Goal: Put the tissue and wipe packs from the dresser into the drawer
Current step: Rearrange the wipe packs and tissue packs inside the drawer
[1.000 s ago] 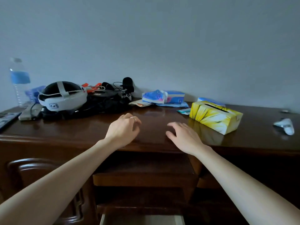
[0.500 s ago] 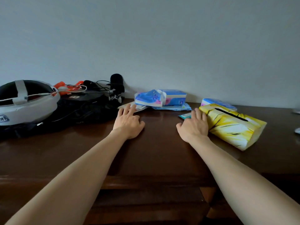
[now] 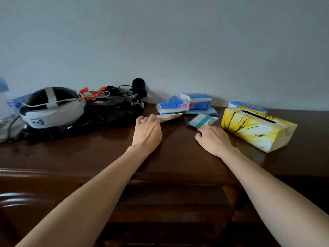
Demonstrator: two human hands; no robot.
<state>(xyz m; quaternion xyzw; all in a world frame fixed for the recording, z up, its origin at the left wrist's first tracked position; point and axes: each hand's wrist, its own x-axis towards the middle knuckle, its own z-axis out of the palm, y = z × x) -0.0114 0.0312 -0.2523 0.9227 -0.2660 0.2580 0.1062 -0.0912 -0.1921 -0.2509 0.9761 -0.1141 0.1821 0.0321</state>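
Risks first: both hands are taking thin, slippery packs by an edge only, so either could slide out on the lift, esp. w/ a long carry down to the drawer, which isn't clearly in view here. Landmark = yellow tissue box (image 3: 258, 128) on the counter (image 3: 89, 154).

Left hand (image 3: 147, 131), well left of the box: grip closed, fingers curled on the near end of a flat pale pack (image 3: 170, 117); most of the pack sticks out past the fingertips toward the box.

Right hand (image 3: 212, 139), just left of the box: grip pinching the near edge of the teal wipe pack (image 3: 201, 120), which tilts up beyond the fingers. Its knuckles sit close to the box, so a hasty pull may nudge it.

Blue tissue packs (image 3: 185, 104) lie behind-left of the box by the wall, untouched; another blue pack (image 3: 246, 104) directly behind it.
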